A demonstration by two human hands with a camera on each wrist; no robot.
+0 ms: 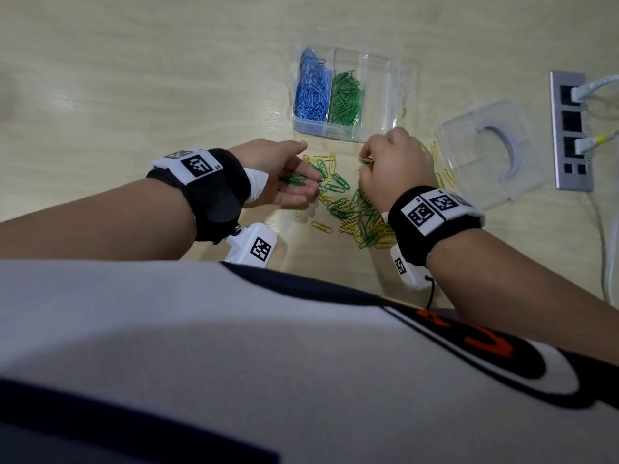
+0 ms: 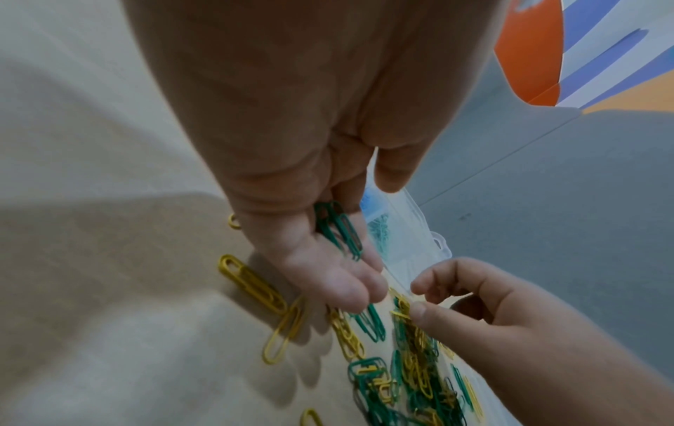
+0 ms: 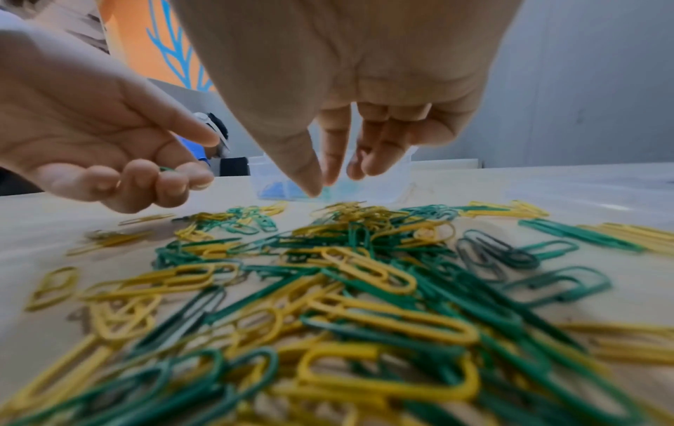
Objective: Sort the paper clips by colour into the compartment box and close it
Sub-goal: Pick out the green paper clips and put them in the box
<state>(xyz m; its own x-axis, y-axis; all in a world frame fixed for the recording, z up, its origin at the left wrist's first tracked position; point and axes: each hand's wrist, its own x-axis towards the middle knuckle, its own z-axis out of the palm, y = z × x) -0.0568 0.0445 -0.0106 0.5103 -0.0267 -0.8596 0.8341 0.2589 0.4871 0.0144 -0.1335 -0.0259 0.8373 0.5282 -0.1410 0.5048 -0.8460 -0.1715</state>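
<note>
Head view, near to far: white and navy shirt fills the bottom edge, both forearms reaching out over a pale wooden worktop. Each wrist carries a black band with white marker tags.

Left hand lies palm up, fingers loosely extended, a few green paper clips resting across them, not pinched.

Right hand is knuckles up over the loose pile; thumb and forefinger pinch a yellow paper clip at the pile's far edge, other fingers curled.

Mixed pile of green and yellow paper clips is spread on the worktop between and beneath the two hands, a few yellow strays off to either side.

Beyond the hands: clear compartment box, open. Left compartment holds blue paper clips, middle one green paper clips, right one looks bare.

Clear lid lies flat right of the box, apart from it. Farther right, a grey socket strip set in the worktop, white cables plugged in.
</note>
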